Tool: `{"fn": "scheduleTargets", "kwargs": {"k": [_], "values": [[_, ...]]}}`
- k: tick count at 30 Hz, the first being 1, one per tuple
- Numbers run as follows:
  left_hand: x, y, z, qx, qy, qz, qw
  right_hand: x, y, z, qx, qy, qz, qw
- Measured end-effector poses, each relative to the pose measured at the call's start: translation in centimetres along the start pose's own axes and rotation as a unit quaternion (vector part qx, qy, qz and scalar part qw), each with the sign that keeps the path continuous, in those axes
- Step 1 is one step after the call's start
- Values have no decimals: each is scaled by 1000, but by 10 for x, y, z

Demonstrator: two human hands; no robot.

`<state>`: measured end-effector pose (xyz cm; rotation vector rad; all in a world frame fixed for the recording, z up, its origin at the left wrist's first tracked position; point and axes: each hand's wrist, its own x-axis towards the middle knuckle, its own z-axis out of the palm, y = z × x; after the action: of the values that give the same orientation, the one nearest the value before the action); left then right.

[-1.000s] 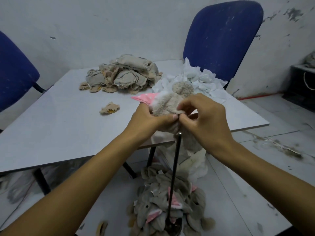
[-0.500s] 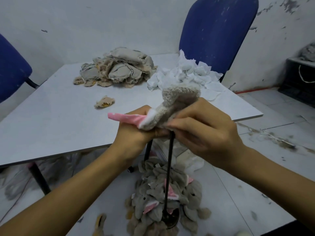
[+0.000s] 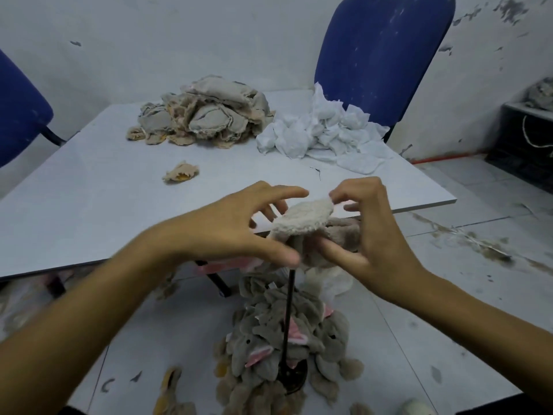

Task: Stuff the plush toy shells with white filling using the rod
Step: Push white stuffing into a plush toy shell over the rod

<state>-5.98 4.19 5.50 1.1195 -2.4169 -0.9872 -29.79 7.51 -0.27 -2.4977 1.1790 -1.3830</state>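
Both hands are up over the rod point(image 3: 288, 313), a thin dark shaft standing upright from a round base on the floor, and the plush toy shell point(image 3: 311, 226) sits on its top end, between the two hands. The left hand point(image 3: 236, 232) is spread wide, fingers fanned out, thumb low beside the shell's underside; whether it actually touches the fabric is hard to call through the blur. The right hand point(image 3: 371, 235) pinches the pale top flap of the shell at its upper edge with curled fingertips, while its thumb stretches out under the grey body.

Around the rod's base, a pile of grey plush shells point(image 3: 287, 348) with pink ears is heaped on the floor. Up on the grey table point(image 3: 89, 205), the white filling point(image 3: 323, 133) lies crumpled near the far right corner, just beside a heap of beige shells point(image 3: 206, 112). One small beige piece point(image 3: 180, 172) lies alone, nearer the hands. A blue chair point(image 3: 383, 55) stands behind the table, another blue chair point(image 3: 21, 109) at the left edge.
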Motion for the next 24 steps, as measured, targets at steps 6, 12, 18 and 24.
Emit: {"fn": "scheduleTargets", "kwargs": {"k": [6, 12, 18, 24], "values": [[2, 1, 22, -33, 254, 161, 953, 8, 3, -6, 22, -68, 55, 996], [-15, -28, 28, -73, 196, 109, 972, 15, -5, -3, 25, -13, -3, 1000], [-4, -23, 35, -126, 175, 111, 970, 18, -6, -5, 72, -15, 60, 996], [-2, -20, 36, -127, 222, 142, 956, 32, -17, -8, 17, -63, 8, 998]]}}
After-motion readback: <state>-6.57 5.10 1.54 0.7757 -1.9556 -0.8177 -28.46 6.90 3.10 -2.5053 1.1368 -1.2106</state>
